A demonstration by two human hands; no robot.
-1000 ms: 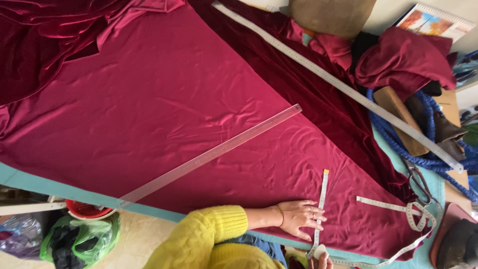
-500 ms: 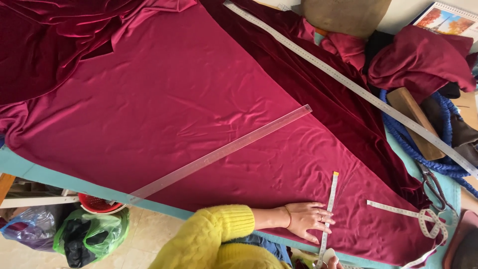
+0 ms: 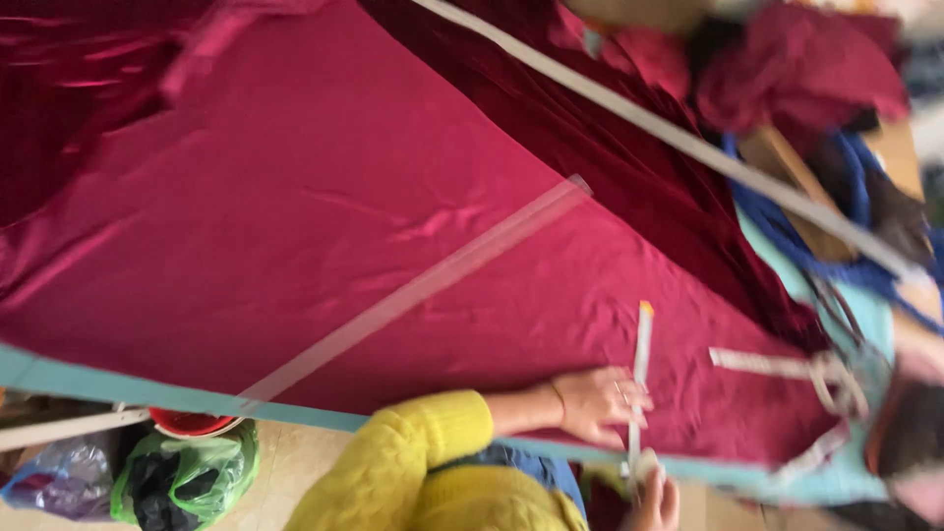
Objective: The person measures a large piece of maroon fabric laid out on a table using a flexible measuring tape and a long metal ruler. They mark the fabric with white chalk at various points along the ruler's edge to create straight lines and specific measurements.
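chunky yellow cable-knit sweater, ribbed cuff on the left arm, and rings on the left hand (image 3: 595, 405) fingers

Open fabric (image 3: 324, 246) left of long ruler (image 3: 423, 285); right side crowded w/ scissors (image 3: 836, 324), cloth heap (image 3: 796, 79).

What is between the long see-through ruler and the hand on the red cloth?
In the head view, only bare red cloth lies between the long clear ruler and the left hand, which presses a short measuring strip on its far side.
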